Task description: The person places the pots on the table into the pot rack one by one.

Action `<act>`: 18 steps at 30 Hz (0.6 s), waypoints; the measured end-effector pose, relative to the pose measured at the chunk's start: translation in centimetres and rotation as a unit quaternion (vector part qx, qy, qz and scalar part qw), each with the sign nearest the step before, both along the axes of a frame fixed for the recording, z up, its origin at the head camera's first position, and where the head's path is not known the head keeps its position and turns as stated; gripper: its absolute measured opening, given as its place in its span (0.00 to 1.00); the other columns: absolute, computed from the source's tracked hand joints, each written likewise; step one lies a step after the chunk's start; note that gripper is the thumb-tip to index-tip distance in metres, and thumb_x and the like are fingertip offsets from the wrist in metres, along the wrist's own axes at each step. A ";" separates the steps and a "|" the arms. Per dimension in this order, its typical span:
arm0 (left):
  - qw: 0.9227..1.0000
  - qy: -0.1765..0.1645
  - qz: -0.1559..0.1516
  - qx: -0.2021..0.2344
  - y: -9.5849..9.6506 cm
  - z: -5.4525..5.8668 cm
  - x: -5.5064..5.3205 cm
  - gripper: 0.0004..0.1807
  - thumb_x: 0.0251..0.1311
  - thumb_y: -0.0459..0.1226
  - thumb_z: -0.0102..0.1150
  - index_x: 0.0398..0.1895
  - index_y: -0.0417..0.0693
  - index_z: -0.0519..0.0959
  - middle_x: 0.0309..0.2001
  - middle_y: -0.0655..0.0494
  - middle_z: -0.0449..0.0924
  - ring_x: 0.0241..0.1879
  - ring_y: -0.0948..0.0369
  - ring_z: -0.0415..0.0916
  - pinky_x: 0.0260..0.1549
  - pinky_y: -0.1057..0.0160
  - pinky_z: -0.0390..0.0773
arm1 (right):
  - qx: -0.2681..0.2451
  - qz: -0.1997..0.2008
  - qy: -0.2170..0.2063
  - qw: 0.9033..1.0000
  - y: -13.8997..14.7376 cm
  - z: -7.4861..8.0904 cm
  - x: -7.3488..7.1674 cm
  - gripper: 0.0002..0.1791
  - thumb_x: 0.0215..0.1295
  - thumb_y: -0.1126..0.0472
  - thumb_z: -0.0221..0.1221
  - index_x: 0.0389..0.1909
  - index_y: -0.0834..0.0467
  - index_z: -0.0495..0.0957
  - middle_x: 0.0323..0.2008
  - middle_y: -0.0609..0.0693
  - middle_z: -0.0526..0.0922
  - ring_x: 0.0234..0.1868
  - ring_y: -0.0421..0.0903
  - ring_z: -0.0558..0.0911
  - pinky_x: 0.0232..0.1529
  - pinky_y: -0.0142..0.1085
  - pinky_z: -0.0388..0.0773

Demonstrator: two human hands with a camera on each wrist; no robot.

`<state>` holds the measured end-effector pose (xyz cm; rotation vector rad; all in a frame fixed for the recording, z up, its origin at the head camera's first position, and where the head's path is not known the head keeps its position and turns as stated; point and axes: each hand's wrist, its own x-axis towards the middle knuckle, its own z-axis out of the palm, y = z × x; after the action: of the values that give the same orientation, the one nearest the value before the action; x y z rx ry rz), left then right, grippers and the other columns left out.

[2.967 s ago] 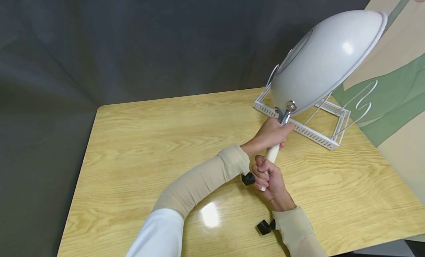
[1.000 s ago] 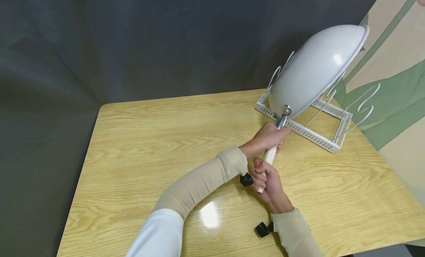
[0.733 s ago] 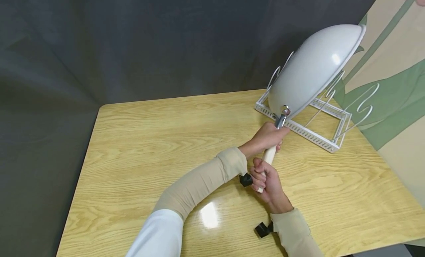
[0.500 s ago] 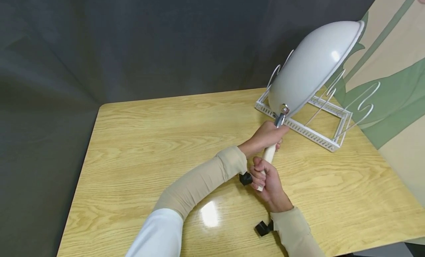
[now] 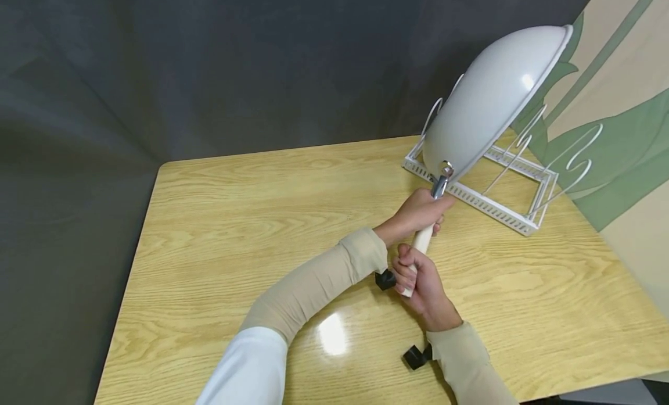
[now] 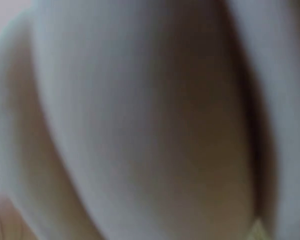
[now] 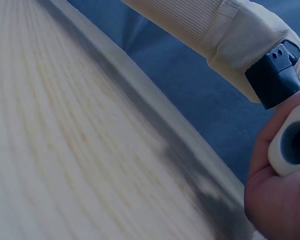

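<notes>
A pale grey-white wok [image 5: 491, 97] is tilted up on its edge, its rounded underside toward me and its rim to the right. Its lower part sits within a white wire rack [image 5: 502, 210] at the table's back right. My left hand [image 5: 420, 210] grips the cream handle [image 5: 422, 240] just below its metal neck. Lower down, my right hand [image 5: 423, 280] wraps its fingers round the handle's end. The right wrist view shows the hollow handle end [image 7: 294, 140] poking out of that fist. Blurred skin fills the left wrist view.
Dark cloth [image 5: 261, 68] hangs behind the wood-grain table [image 5: 235, 219]. To the right is a beige and green patterned cloth [image 5: 617, 138]. The rack's curved wire dividers [image 5: 582, 155] stand up beside the wok. Black wrist cameras [image 5: 414, 357] jut from both sleeves.
From three seconds ago, the wok has moved left and down, deeper into the rack. Over the last second it has turned slightly steeper. Both hands keep their grip on the handle.
</notes>
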<state>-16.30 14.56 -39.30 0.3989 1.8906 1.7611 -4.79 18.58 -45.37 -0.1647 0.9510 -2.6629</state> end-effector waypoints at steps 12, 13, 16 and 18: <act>0.999 0.021 -0.024 -0.004 -0.5 -0.5 -0.3 0.18 0.71 0.41 0.53 0.20 0.47 0.69 0.15 0.54 0.71 0.13 0.62 0.69 0.14 0.68 0.71 | 0.061 -0.024 -0.032 0.997 -0.3 0.0 -0.1 0.20 0.71 0.71 0.32 0.25 0.50 0.65 0.15 0.41 0.63 0.14 0.35 0.66 0.17 0.25 0.68; 0.999 0.022 -0.024 -0.005 -0.6 -0.6 -0.3 0.17 0.71 0.40 0.53 0.22 0.46 0.70 0.15 0.54 0.71 0.13 0.62 0.69 0.14 0.68 0.71 | 0.065 -0.026 -0.033 0.997 -0.3 0.0 -0.1 0.19 0.71 0.71 0.32 0.25 0.50 0.65 0.15 0.41 0.64 0.14 0.35 0.66 0.17 0.26 0.68; 0.999 0.023 -0.026 -0.005 -0.7 -0.7 -0.3 0.14 0.72 0.40 0.53 0.26 0.46 0.70 0.15 0.54 0.71 0.13 0.63 0.69 0.14 0.68 0.72 | 0.082 -0.037 -0.044 0.995 -0.5 0.1 -0.2 0.18 0.72 0.70 0.35 0.25 0.50 0.64 0.15 0.41 0.65 0.15 0.35 0.66 0.17 0.26 0.68; 0.999 0.025 -0.028 -0.006 -0.7 -0.8 -0.4 0.12 0.72 0.40 0.53 0.29 0.46 0.69 0.16 0.54 0.71 0.13 0.63 0.69 0.14 0.68 0.72 | 0.097 -0.051 -0.056 0.992 -0.7 0.3 -0.2 0.17 0.72 0.70 0.37 0.24 0.50 0.64 0.15 0.41 0.65 0.15 0.35 0.66 0.17 0.26 0.68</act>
<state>-16.68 13.83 -40.09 0.4913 1.9061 1.7177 -5.03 17.92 -45.11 0.0772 1.2017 -2.6173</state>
